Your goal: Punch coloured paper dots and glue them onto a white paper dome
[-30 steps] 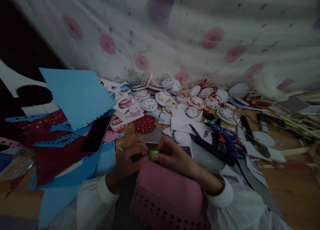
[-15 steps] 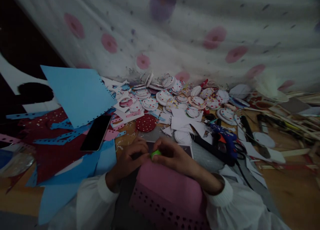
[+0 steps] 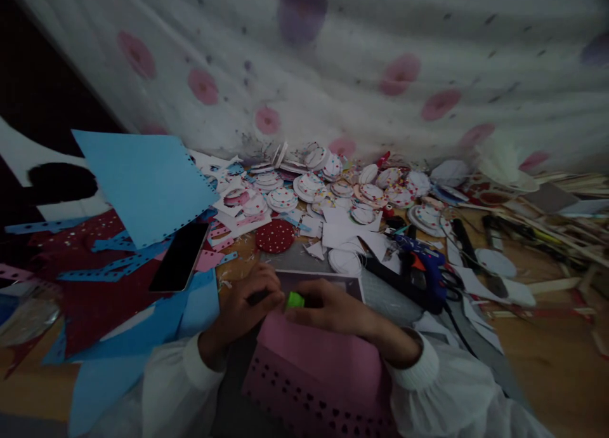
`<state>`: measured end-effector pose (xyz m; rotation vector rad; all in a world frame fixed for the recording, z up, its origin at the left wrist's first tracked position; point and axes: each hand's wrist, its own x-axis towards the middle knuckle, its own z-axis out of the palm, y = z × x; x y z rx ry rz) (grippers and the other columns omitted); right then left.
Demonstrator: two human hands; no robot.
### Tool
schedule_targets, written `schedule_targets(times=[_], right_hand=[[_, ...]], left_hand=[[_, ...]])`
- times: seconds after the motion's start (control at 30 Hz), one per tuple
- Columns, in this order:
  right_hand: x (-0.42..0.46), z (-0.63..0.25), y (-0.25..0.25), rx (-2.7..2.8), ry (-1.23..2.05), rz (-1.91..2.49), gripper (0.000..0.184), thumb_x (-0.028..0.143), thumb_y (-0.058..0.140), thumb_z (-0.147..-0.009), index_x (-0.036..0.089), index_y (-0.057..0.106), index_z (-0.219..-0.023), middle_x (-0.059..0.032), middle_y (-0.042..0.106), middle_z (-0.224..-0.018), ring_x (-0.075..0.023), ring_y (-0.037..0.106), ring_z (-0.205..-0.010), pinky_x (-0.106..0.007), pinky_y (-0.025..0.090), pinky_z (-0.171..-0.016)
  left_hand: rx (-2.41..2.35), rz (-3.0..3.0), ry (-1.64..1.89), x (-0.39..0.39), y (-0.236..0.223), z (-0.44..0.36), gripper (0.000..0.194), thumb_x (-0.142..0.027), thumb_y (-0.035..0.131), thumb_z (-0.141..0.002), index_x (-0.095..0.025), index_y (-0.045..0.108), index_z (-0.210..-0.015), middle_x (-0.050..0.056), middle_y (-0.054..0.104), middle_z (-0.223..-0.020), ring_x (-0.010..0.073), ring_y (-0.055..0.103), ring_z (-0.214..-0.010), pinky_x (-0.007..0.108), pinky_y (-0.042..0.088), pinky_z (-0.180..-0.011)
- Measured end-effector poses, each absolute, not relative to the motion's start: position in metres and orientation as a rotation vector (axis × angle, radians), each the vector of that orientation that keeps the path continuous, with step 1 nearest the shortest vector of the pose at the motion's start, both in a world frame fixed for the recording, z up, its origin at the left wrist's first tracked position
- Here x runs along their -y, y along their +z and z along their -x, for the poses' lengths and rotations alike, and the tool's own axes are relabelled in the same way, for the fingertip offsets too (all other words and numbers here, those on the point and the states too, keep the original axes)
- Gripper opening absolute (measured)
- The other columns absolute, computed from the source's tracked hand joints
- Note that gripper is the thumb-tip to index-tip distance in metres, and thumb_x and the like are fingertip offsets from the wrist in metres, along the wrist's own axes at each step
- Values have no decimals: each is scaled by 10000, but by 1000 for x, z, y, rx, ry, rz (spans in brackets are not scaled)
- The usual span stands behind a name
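Note:
My left hand (image 3: 247, 301) and my right hand (image 3: 333, 308) are curled together over a small green punch (image 3: 294, 299) at the far edge of a pink paper sheet (image 3: 323, 368). Both hands grip the punch, which sits on the sheet's top edge. The pink sheet lies over my lap and has rows of punched holes along its near edge. A dark card (image 3: 314, 279) lies just beyond my fingers.
A black phone (image 3: 179, 257) rests on blue and red paper scraps at the left. A big blue sheet (image 3: 145, 181) stands tilted behind it. Many decorated white paper discs (image 3: 309, 185) crowd the back. A blue glue gun (image 3: 423, 266) and scissors lie right.
My hands and the green punch have shifted slightly along the pink sheet's edge, the right hand lowering flatter. The view tilted a little; nothing else moved.

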<state>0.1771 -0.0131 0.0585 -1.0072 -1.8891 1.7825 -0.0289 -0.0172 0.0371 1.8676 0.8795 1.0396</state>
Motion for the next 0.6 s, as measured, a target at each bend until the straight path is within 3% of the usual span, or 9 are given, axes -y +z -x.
schedule_targets(times=[0.27, 0.43, 0.6], right_hand=[[27, -184, 57, 2093, 1523, 1054, 296, 474, 555, -890, 201, 536, -777, 34, 468, -684, -115, 394, -613, -254, 313, -536], [59, -186, 50, 1965, 1504, 1157, 190, 370, 574, -874, 211, 490, -812, 38, 460, -718, -118, 390, -637, -252, 314, -552], [67, -190, 52, 1865, 1435, 1218, 210, 370, 581, -866, 204, 474, -794, 43, 438, -707, -110, 363, -627, -246, 302, -539]], left_hand=[[-902, -1986, 1011, 21, 33, 27, 295, -353, 560, -944, -171, 563, -711, 20, 546, -748, 182, 522, -817, 300, 414, -759], [-801, -2009, 954, 27, 30, 23, 295, -374, 567, -938, -170, 594, -726, 30, 580, -766, 192, 528, -857, 315, 428, -797], [-737, -2090, 942, 30, 39, 19, 270, -363, 549, -944, -171, 619, -768, 50, 617, -800, 208, 539, -898, 342, 436, -828]])
